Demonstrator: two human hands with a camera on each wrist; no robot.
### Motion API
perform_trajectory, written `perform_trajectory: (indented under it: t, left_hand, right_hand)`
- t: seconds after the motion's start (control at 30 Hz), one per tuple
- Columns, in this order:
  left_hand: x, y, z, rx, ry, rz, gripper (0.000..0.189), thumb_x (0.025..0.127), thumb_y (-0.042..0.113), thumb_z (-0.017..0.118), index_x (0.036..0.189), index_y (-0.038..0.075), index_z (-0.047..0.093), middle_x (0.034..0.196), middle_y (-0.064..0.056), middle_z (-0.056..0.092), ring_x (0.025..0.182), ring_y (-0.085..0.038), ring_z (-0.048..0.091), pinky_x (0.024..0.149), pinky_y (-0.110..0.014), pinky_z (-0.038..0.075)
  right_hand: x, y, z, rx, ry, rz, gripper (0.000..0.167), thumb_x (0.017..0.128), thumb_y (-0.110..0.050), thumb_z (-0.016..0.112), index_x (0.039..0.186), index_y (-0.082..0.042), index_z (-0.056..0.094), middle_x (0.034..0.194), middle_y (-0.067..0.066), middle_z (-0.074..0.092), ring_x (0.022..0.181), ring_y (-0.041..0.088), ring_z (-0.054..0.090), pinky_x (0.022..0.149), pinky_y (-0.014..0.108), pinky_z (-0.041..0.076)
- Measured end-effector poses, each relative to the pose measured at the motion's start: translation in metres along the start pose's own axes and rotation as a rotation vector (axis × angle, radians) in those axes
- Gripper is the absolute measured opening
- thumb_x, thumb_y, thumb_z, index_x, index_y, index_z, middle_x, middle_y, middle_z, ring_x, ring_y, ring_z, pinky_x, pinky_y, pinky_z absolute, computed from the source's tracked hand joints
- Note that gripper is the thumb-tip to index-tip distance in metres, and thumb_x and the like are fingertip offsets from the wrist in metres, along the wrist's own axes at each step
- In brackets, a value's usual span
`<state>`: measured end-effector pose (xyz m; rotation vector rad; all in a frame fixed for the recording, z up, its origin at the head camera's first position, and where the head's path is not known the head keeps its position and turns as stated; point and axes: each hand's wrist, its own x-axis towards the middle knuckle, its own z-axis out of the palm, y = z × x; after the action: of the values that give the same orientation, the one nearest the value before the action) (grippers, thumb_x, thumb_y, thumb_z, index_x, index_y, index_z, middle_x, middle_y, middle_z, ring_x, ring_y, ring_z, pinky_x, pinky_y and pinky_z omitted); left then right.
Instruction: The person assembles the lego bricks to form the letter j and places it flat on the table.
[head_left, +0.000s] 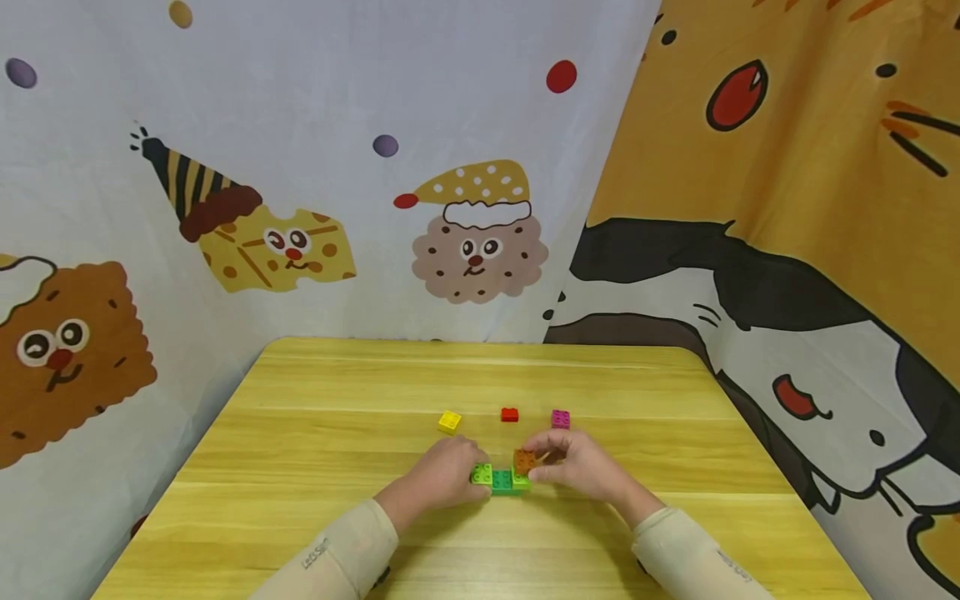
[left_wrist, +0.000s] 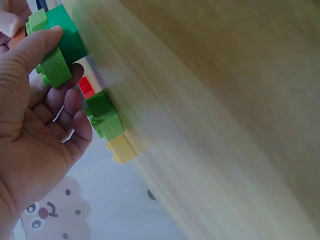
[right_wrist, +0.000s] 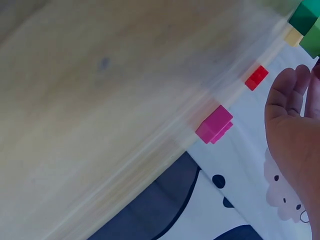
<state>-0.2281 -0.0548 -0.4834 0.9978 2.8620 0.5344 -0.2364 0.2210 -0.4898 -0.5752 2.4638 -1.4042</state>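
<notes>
Left hand (head_left: 448,473) pinches one light-green brick (head_left: 481,474) on one dark-green brick (head_left: 502,482), lower centre of head frame; right hand (head_left: 583,467) pinches one orange brick (head_left: 525,462) over a second light-green brick (head_left: 521,482). Loose: one yellow brick (head_left: 450,422), one red brick (head_left: 510,415), one magenta brick (head_left: 561,419). Only left wrist shows a third light-green brick (left_wrist: 106,116), left of centre.

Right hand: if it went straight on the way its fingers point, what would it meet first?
Beyond the orange brick it pinches, the right hand would probably meet the lime-green brick gripped by the left hand, or that hand's fingertips; relative height is unclear.
</notes>
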Motion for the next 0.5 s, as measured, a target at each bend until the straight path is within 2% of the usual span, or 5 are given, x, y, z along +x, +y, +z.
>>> perform_trajectory:
  t: [0.2,0.4,0.5]
  left_hand:
    - [0.0004,-0.0006,0.0001,-0.001,-0.006,-0.004,0.028,0.085,0.031,0.088,0.108,0.015,0.083,0.096,0.006,0.078,0.078,-0.004,0.053,0.073,-0.023,0.045]
    - [0.0005,-0.0007,0.0004,-0.004,-0.005,-0.005,0.029,0.085,0.03,0.088,0.109,0.015,0.083,0.094,0.007,0.077,0.077,-0.004,0.052,0.072,-0.022,0.045]
    - [0.0003,-0.0011,0.0008,-0.006,-0.006,-0.005,0.03,0.085,0.03,0.088,0.11,0.015,0.083,0.095,0.006,0.077,0.077,-0.004,0.052,0.072,-0.023,0.045]
  right_hand:
    - [-0.0026,-0.0022,0.003,-0.016,-0.015,-0.039,0.033,0.089,-0.017,0.088,0.119,-0.014,0.076,0.12,0.008,0.076,0.104,0.024,0.072,0.086,0.025,0.06]
    - [-0.0039,-0.0028,0.005,-0.065,-0.017,-0.072,0.035,0.087,-0.017,0.089,0.12,-0.017,0.076,0.121,0.004,0.076,0.106,0.021,0.071,0.092,0.034,0.061]
    - [-0.0042,-0.0022,0.0054,-0.061,-0.021,-0.074,0.038,0.089,-0.019,0.088,0.124,-0.014,0.074,0.122,0.005,0.075,0.107,0.022,0.07,0.092,0.034,0.061]
